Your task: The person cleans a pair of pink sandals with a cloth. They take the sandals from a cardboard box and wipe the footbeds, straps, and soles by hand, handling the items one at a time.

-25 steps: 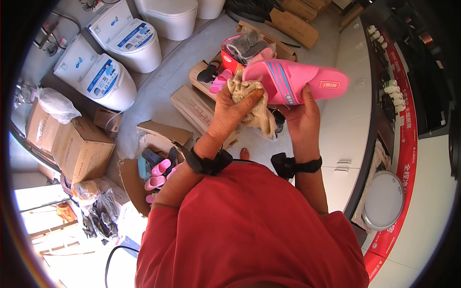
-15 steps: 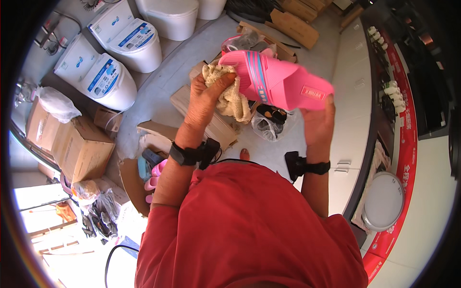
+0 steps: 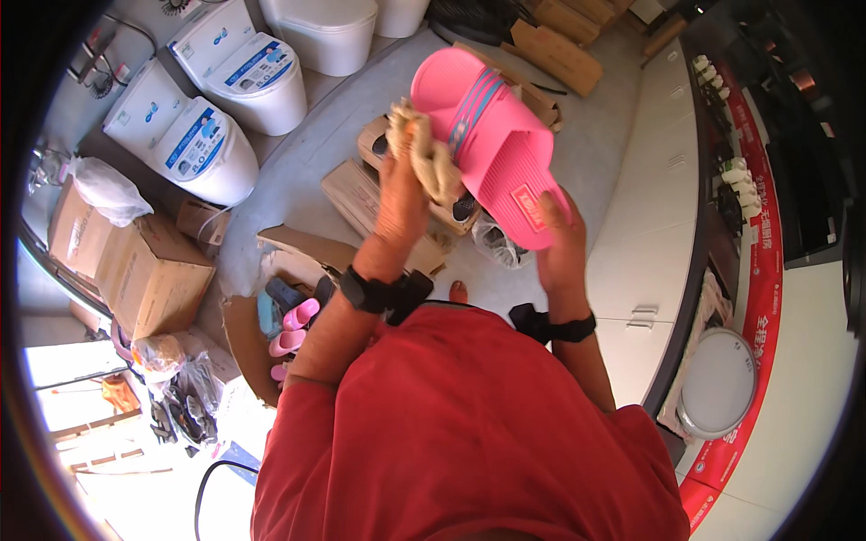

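Above open cardboard boxes (image 3: 379, 194): right hand (image 3: 557, 243) clasps pink rubber slide sandal (image 3: 492, 144) by heel, tilting strap leftward; left hand (image 3: 401, 194) presses crumpled beige rag (image 3: 424, 149) against its edge.

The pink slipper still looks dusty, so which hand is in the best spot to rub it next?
Probably the left hand. It grips the crumpled beige cloth, pressed against the pink slipper near its strap. The right hand is busy gripping the slipper's lower end, holding it up.
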The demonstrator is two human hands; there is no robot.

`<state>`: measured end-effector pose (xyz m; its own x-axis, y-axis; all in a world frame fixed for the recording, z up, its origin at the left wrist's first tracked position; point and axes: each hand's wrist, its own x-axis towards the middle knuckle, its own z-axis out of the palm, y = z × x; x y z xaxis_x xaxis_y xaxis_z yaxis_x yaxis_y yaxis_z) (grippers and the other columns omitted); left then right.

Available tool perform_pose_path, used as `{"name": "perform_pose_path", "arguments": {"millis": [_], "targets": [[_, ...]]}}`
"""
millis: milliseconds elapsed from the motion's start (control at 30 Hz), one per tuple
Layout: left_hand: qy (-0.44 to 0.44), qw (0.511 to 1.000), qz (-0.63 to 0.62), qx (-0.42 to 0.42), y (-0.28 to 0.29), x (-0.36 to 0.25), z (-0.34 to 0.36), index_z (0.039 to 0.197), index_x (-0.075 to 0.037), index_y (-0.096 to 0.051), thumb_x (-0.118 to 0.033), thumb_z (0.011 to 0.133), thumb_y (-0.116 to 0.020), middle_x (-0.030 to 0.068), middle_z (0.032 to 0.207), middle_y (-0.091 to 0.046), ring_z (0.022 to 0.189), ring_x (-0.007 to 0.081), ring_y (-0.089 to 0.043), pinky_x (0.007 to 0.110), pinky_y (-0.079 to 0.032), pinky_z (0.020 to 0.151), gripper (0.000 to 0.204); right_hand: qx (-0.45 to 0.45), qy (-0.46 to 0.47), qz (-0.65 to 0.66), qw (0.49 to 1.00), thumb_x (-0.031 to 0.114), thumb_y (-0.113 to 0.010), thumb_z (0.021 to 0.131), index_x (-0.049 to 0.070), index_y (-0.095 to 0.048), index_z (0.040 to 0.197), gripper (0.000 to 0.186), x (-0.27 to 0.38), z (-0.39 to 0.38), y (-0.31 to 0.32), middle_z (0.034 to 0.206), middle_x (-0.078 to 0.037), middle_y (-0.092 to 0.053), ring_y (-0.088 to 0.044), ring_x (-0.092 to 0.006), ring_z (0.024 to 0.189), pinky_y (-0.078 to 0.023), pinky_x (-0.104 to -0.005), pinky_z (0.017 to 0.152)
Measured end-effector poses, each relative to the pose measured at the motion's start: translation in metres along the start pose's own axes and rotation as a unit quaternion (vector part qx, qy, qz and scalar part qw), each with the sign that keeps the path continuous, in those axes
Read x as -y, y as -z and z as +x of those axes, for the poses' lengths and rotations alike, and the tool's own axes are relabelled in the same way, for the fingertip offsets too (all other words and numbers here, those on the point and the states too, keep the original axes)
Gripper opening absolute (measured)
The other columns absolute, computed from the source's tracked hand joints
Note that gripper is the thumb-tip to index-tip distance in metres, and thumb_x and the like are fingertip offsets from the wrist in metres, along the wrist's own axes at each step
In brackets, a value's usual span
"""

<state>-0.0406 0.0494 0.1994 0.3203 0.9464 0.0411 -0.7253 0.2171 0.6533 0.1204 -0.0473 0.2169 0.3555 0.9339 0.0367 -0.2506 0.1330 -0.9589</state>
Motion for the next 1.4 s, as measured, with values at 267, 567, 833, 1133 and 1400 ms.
{"name": "perform_pose_path", "arguments": {"millis": [267,567,833,1133,1400], "targets": [[0.014,0.996,0.089,0.003,-0.022,0.039,-0.020,0.115,-0.005,-0.043,-0.033,0.093,-0.046,0.0012,0.095,-0.052,0.082,0.0084,-0.052,0.022,-0.046,0.071,0.036,0.038,0.008,0.083,0.996,0.031,-0.042,0.094,0.001,-0.042,0.124,0.042,-0.005,0.011,-0.019,0.118,-0.010,-0.053,-0.052,-0.0185,0.109,-0.040,-0.0325,0.094],[-0.081,0.980,0.150,0.106,-0.025,0.048,-0.020,0.123,0.000,-0.038,-0.018,0.086,-0.060,0.0059,0.108,-0.047,0.102,0.0148,-0.043,0.029,-0.036,0.090,0.046,0.060,-0.070,0.238,0.967,0.031,-0.042,0.095,0.004,-0.040,0.126,0.041,-0.004,0.013,-0.015,0.123,-0.006,-0.049,-0.047,-0.0154,0.113,-0.036,-0.0320,0.097],[-0.110,0.968,0.216,0.069,-0.021,0.047,-0.018,0.127,0.002,-0.038,-0.022,0.085,-0.059,0.0111,0.118,-0.044,0.113,0.0225,-0.038,0.033,-0.028,0.098,0.053,0.075,-0.111,0.156,0.979,0.023,-0.048,0.092,0.002,-0.045,0.122,0.037,0.001,0.002,-0.018,0.119,-0.008,-0.053,-0.051,-0.0172,0.110,-0.040,-0.0320,0.095],[0.032,0.995,0.054,0.080,-0.027,0.021,-0.018,0.128,-0.005,-0.037,-0.020,0.084,-0.061,0.0058,0.107,-0.052,0.101,0.0128,-0.048,0.027,-0.041,0.086,0.053,0.047,-0.063,0.087,0.993,0.016,-0.055,0.087,0.000,-0.051,0.115,0.032,-0.003,0.001,-0.014,0.111,-0.007,-0.058,-0.055,-0.0151,0.102,-0.044,-0.0292,0.087],[-0.017,0.999,0.019,-0.021,-0.031,0.023,-0.015,0.111,-0.006,-0.052,-0.016,0.084,-0.061,0.0019,0.095,-0.059,0.084,0.0103,-0.056,0.023,-0.047,0.070,0.030,0.097,-0.103,-0.090,0.986,0.010,-0.061,0.082,0.001,-0.051,0.116,0.037,-0.005,-0.007,-0.017,0.107,-0.005,-0.059,-0.056,-0.0137,0.098,-0.046,-0.0259,0.082]]}}
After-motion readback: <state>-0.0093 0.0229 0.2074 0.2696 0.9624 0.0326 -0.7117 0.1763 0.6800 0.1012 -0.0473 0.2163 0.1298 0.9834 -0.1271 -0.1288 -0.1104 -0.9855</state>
